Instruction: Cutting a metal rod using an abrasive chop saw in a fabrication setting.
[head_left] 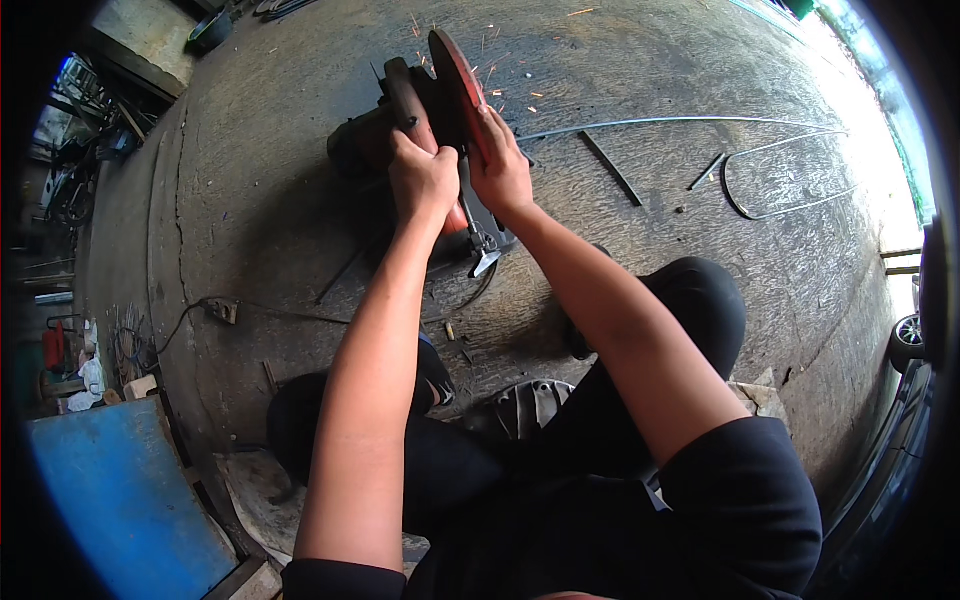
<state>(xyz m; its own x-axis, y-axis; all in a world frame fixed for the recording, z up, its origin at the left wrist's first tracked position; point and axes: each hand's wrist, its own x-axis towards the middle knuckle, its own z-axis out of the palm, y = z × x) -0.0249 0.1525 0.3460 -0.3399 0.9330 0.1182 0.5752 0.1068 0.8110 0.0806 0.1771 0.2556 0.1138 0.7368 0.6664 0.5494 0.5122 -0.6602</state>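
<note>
In front of me on the ground stands a cut-off saw (405, 105) with a dark motor and a red-edged round blade guard (460, 75). My left hand (424, 182) is closed round the saw's reddish handle. My right hand (502, 170) grips the edge of the guard, its fingers lying along the right side. Orange sparks (535, 96) fly beyond and to the right of the guard. A thin metal rod (680, 119) runs right from the saw, where its near end is hidden by my right hand. The saw's clamp (485, 255) shows below my hands.
Short dark bars (610, 168) and a bent rod loop (735, 190) lie to the right on the ground. A cable with a plug (222, 310) trails at left. At lower left is a blue panel (135, 500); a ribbed metal part (535, 405) lies between my legs.
</note>
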